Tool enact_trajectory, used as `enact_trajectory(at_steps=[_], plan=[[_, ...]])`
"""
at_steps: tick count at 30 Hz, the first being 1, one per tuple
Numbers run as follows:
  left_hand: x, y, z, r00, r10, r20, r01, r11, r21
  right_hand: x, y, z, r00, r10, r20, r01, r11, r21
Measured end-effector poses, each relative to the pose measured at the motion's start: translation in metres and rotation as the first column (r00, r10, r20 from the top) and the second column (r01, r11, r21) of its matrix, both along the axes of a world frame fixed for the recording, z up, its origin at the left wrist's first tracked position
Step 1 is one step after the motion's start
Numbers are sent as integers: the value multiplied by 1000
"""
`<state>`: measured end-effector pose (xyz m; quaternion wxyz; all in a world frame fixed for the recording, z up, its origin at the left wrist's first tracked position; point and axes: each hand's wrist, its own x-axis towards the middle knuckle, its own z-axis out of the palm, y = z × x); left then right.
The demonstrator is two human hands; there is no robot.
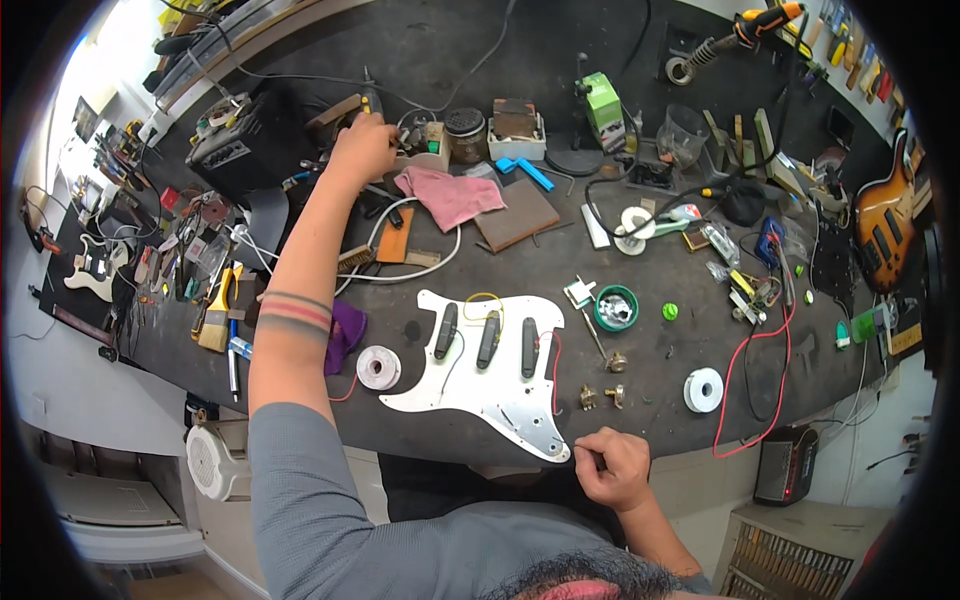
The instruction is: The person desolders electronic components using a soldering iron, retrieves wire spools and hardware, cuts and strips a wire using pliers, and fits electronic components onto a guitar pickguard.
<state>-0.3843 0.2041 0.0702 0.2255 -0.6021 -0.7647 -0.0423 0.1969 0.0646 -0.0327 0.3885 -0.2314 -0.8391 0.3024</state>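
My left hand point(365, 150) reaches to the back left of the bench, fingers closed around a slim black-and-yellow tool point(372, 98) that sticks up past them. Its lower part is hidden by the hand. At the front edge, my right hand point(612, 468) is curled, thumb and index finger together, beside the tip of a white guitar pickguard point(470, 385). Whatever these fingers hold, if anything, cannot be made out. The pickguard lies face down, with black pickups point(488, 340) and a metal plate point(530, 420) on it. Several potentiometers point(615, 392) and a switch point(579, 292) lie to its right.
Wire spools point(378, 368) point(703, 390) flank the pickguard. A green tub point(616, 308) holds small parts. Behind are a pink cloth point(450, 195) and a brown board point(518, 215). Red test leads point(745, 355) trail at right. A soldering iron point(770, 22) stands in its holder at the back.
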Motion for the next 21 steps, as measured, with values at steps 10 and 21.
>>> enact_trajectory(at_steps=[10, 21], plan=[[-10, 20, 7, 953, 233, -194, -268, 946, -182, -6, 6, 2, 999, 31, -35, -31, 999, -11], [-65, 46, 31, 528, 108, 843, -89, 993, -72, -1, 5, 5, 999, 23, -23, -26, 994, -105]])
